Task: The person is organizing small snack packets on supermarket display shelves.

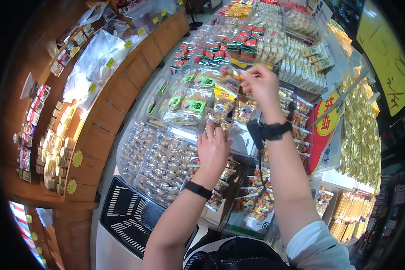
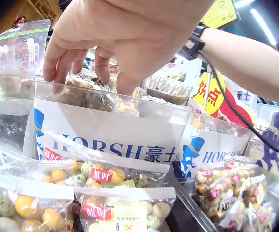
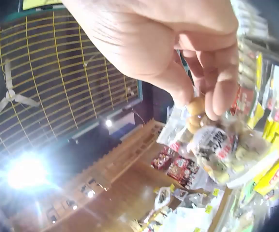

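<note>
My right hand is raised over the display and pinches a clear snack packet of mixed round pieces. In the right wrist view the packet hangs from the fingertips, its white printed label showing. Lower and to the left, my left hand reaches into a bin, its thumb and fingers around another snack packet. The left wrist view has this hand coming down behind a clear bin wall, the wall covering part of the packet. Beside it lies a yellow-topped packet.
Bins of green-labelled packets and small wrapped snacks stand around the hands. A black shopping basket is at the lower left. A wooden shelf counter runs along the left, and a red sign stands on the right.
</note>
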